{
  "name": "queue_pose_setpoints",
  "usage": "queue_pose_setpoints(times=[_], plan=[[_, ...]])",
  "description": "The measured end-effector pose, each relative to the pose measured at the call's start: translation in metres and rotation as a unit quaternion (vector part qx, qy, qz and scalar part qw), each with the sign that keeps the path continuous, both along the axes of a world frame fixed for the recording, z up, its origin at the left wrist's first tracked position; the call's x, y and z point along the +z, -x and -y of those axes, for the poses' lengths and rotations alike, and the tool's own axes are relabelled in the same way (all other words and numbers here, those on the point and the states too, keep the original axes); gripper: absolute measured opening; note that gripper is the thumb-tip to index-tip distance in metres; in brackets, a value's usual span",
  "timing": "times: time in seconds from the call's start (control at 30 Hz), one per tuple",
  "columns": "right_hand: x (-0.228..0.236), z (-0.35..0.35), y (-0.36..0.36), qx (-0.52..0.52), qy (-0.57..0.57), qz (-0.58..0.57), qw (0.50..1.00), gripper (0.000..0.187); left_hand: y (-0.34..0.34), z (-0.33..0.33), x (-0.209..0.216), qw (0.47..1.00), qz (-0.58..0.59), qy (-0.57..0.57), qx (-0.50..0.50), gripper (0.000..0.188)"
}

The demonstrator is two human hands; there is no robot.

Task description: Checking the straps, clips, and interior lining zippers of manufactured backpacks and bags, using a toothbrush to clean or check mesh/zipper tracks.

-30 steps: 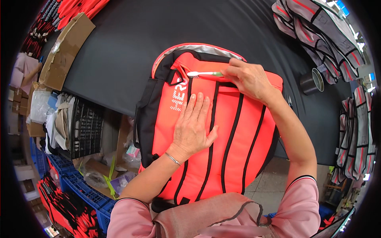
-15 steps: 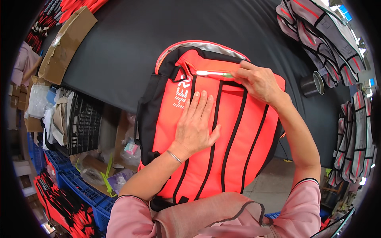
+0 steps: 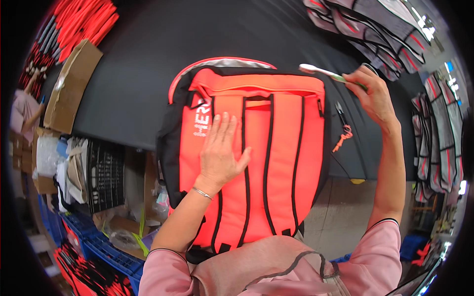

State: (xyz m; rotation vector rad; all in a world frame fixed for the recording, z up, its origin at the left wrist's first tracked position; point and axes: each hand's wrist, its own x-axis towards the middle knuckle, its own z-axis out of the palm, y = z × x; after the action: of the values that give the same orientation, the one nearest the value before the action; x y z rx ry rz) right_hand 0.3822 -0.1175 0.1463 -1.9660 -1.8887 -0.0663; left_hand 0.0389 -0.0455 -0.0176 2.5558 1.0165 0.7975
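Note:
A bright orange-red backpack with black sides lies with its two padded shoulder straps facing up, the far part on the dark table and the near end against my body. My left hand rests flat on the left strap, fingers stretched out, beside white lettering. Off the bag's far right corner, my right hand grips a toothbrush with a white head and a green handle. The brush is in the air over the table, its head pointing left. Behind the straps' top, a silvery lining shows along the bag's far edge.
Small thread snips on an orange cord lie right of the bag. Grey bags with black edging are piled at the far right. On the left stand a cardboard box, a black crate and blue crates.
My right hand has lifted the toothbrush off the bag's top and carried it right, uncovering the snips. The backpack now appears straighter and further left; my left hand stays flat on it.

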Motion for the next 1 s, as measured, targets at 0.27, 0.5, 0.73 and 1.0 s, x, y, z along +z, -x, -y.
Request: queue_pose_setpoints(times=[0.27, 0.5, 0.73, 1.0], plan=[[-0.069, 0.163, -0.092, -0.266, -0.090, -0.099, 0.955, 0.022, -0.004, 0.000, 0.004, 1.000, -0.012, -0.004, -0.013, 0.075], [-0.151, 0.198, -0.157, -0.420, -0.128, -0.033, 0.898, 0.021, 0.002, -0.007, 0.003, 0.999, -0.046, 0.000, -0.020, 0.069], [-0.112, 0.174, -0.080, -0.344, -0.131, 0.045, 0.929, 0.027, 0.043, -0.027, 0.039, 0.983, 0.013, -0.142, 0.118, 0.055], [-0.159, 0.104, 0.078, -0.212, -0.134, -0.153, 0.956, 0.041, 0.082, -0.031, 0.033, 0.958, -0.082, 0.049, 0.271, 0.091]])
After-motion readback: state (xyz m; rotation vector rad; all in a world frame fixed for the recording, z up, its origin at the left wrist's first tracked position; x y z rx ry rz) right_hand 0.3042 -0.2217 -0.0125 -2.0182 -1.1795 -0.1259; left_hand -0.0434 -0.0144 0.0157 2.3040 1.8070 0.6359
